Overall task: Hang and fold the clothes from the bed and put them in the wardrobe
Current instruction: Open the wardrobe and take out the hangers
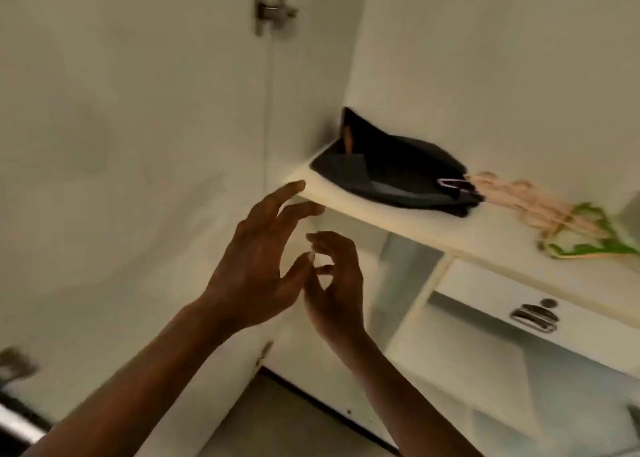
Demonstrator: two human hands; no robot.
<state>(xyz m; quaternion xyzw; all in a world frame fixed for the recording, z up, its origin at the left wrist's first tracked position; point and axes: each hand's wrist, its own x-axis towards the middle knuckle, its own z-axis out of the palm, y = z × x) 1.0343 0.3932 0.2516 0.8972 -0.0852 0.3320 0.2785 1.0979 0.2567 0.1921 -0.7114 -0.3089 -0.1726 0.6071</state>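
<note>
Head view: a wardrobe shelf (pixel 450 235) runs from the middle of the picture down to the right, and a folded dark garment (pixel 391 176) lies on its left end, pushed into the back corner. A small pale lilac loop (pixel 450 183) sits on the garment's right edge, too blurred to name. Just right of the garment on the same shelf lies a bundle of pinkish hangers (pixel 540 207), and beyond them something green and white (pixel 581 245), also blurred. Under the shelf is a white drawer (pixel 485 283) with a dark metal handle (pixel 535 316). Left of the shelf stands the wardrobe door (pixel 138 145), with a metal hinge (pixel 273 12) high above the shelf. The left hand (pixel 256 269) is raised in front of the shelf's left front corner, fingers spread wide and holding nothing; whether its fingertips touch the edge I cannot tell. The right hand (pixel 337 294) hangs just below the shelf beside the left, fingers loosely curled and empty
</note>
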